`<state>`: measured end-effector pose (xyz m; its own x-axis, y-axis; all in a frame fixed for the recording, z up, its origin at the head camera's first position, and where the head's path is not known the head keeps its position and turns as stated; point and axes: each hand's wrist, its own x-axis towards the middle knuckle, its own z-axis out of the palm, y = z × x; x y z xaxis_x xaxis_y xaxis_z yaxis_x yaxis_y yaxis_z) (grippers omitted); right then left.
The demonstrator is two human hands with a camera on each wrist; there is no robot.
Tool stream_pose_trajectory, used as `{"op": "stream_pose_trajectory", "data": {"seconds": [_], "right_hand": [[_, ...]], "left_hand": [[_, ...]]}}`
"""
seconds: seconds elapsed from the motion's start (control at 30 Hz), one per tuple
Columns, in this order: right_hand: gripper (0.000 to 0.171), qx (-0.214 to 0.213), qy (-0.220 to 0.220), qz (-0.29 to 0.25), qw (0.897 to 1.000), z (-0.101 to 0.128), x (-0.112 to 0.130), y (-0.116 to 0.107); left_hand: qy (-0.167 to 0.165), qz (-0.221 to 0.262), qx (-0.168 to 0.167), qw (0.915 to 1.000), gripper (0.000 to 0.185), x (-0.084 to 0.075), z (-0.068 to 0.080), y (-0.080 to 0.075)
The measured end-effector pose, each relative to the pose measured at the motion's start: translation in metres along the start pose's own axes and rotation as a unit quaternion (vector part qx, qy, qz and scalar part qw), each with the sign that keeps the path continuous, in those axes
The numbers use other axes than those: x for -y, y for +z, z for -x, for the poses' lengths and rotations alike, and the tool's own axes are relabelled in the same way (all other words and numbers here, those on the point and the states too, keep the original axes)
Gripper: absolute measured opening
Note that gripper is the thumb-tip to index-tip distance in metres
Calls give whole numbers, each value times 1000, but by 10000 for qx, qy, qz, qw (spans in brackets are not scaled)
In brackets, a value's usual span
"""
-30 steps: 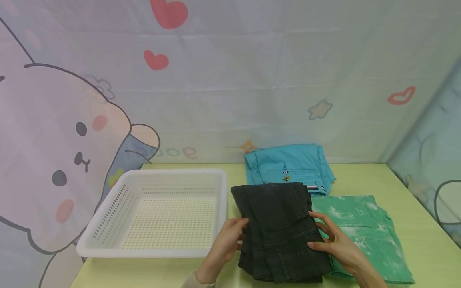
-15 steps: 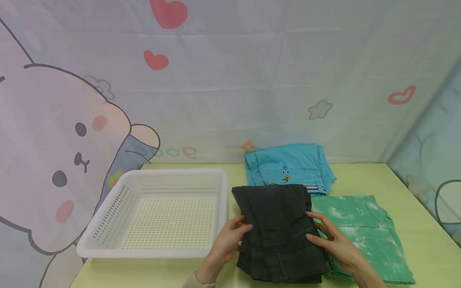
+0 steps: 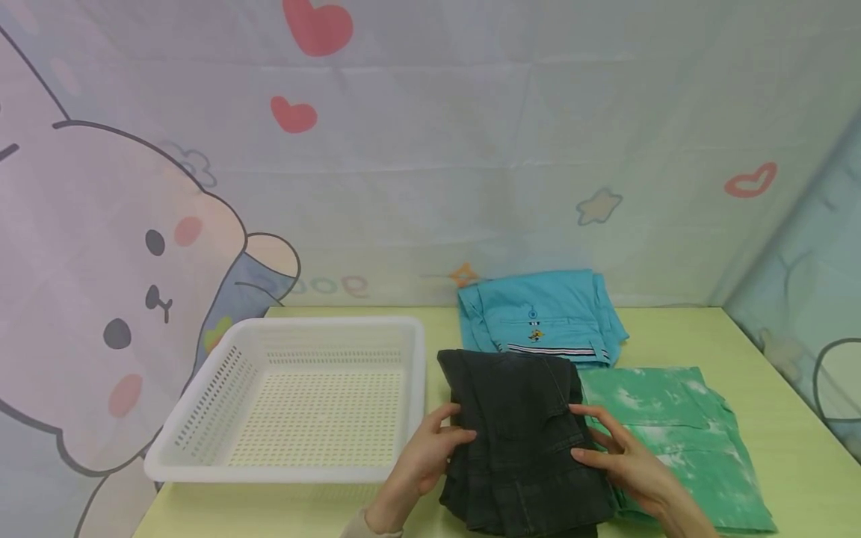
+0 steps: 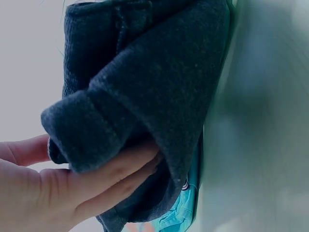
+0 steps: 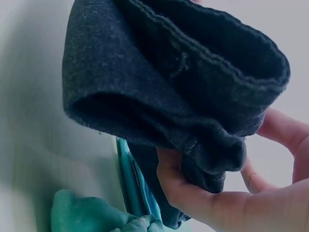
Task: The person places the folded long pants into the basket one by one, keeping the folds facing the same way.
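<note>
Folded black jeans (image 3: 518, 441) lie near the table's front, between both hands. My left hand (image 3: 430, 452) grips their left side, thumb on top; in the left wrist view its fingers (image 4: 120, 169) reach into the folded layers. On the other side my right hand (image 3: 625, 463) pinches the edge, and the right wrist view shows fingers (image 5: 193, 195) tucked under the dark folds (image 5: 174, 87). Behind the jeans lie folded light blue trousers (image 3: 538, 306) with a striped waistband. Green tie-dye trousers (image 3: 693, 448), also folded, are partly covered by the right hand.
A white slatted plastic basket (image 3: 288, 472) stands on the left of the yellow-green table (image 3: 679, 332), with nothing in it. A printed cloth backdrop (image 3: 430, 149) hangs right behind the table's far edge.
The black jeans have shifted slightly toward me, uncovering more of the blue trousers' striped waistband. My left thumb has slid a little right over the jeans' edge.
</note>
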<state>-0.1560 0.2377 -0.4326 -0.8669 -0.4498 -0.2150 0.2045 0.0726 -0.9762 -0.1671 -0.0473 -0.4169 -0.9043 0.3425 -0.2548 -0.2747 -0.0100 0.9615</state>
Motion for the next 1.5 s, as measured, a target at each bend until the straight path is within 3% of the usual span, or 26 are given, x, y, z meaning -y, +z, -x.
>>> {"op": "stream_pose_trajectory", "data": {"seconds": [0.53,0.8,0.93,1.5], "right_hand": [[59,-138,280,-341,9989,-1,-1,-2],[79,-322,483,-539,9969,-2,-1,-2],[81,-470,655,-607,9949,-3,-1,-2],[81,-93,700,-901,9934,-5,-1,-9]], "left_hand": [[56,-71,47,9999,59,0,1,0],[38,-227,-39,9997,60,0,1,-2],[30,-281,-59,9996,61,-1,0,-3],[55,-286,31,9996,62,-8,4,-7]]}}
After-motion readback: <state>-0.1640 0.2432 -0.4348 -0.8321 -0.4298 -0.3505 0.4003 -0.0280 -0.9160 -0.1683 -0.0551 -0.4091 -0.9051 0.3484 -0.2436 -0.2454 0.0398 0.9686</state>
